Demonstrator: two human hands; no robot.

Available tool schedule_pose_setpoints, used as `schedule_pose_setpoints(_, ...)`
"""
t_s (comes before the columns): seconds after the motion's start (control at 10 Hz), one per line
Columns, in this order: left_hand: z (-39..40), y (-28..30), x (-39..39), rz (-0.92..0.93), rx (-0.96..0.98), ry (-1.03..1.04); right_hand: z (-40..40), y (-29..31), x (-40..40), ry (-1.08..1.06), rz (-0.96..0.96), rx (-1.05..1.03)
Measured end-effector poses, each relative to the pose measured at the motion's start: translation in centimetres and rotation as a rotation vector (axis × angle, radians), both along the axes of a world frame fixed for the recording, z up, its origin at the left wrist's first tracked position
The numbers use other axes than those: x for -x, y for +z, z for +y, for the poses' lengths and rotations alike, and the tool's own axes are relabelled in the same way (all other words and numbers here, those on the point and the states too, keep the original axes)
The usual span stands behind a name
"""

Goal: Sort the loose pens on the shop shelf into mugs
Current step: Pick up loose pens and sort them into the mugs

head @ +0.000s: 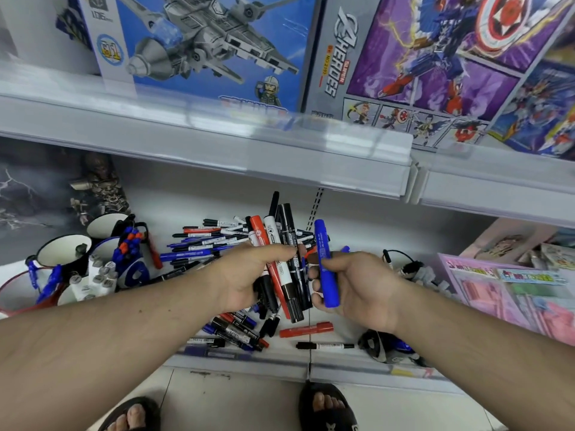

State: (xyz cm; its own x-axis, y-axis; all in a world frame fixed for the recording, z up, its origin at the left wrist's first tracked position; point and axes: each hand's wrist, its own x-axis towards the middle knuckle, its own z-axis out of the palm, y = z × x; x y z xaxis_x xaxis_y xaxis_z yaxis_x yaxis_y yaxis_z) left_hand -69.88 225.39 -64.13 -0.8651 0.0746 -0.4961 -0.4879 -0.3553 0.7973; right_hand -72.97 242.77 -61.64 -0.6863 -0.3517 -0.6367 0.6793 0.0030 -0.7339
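My left hand (245,275) grips a bunch of thick markers (281,244), black, red and white ones, standing upright over the shelf. Close to its right, my right hand (351,284) holds a single blue marker (325,262) upright. A heap of loose pens (211,241) lies on the white shelf behind the hands, and more loose pens (236,332) lie in front near the shelf edge. A red marker (306,330) and a thin black pen (325,346) lie apart. Several mugs (63,251) stand at the left, some holding pens, one with blue and red pens (127,244).
The upper shelf edge (217,144) juts out above the hands, with toy boxes (217,48) on it. Pink packets (513,290) lie at the right. A dark toy (385,345) sits by the front edge, and a black cable item (410,269) lies behind my right hand.
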Motion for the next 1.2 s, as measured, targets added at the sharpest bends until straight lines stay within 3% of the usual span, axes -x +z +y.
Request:
schedule_pose_setpoints(0.2,0.9,-0.1,-0.2,-0.021,-0.005,-0.011,0.1,-0.4,0.0,0.03,0.142,-0.129)
schedule_pose_setpoints(0.3,1.4,0.2,-0.3,-0.03,-0.017,0.018,0.1,-0.3,-0.5,0.073,0.1,-0.039)
schedule_pose_setpoints(0.4,1.6,0.4,-0.3,-0.018,0.002,0.031,0.4,-0.1,-1.1,0.218,0.167,-0.045)
schedule_pose_setpoints(0.5,1.9,0.4,-0.4,-0.006,0.061,0.001,1.2,-0.3,-0.5,0.353,0.284,-0.203)
schedule_pose_setpoints(0.7,2.5,-0.2,-0.2,-0.006,0.087,-0.051,6.0,1.6,3.8,0.619,0.316,-0.404)
schedule_pose_setpoints(0.8,2.7,0.1,-0.1,-0.029,0.104,-0.128,10.0,3.3,6.7,0.784,0.356,-0.688)
schedule_pose_setpoints(1.0,4.6,0.4,0.5,0.0,0.119,-0.169,15.0,2.1,9.5,1.2,0.263,-1.51)
schedule_pose_setpoints(1.2,6.0,-0.9,1.1,-0.026,0.118,-0.188,15.5,-1.3,9.5,1.334,0.394,-1.856)
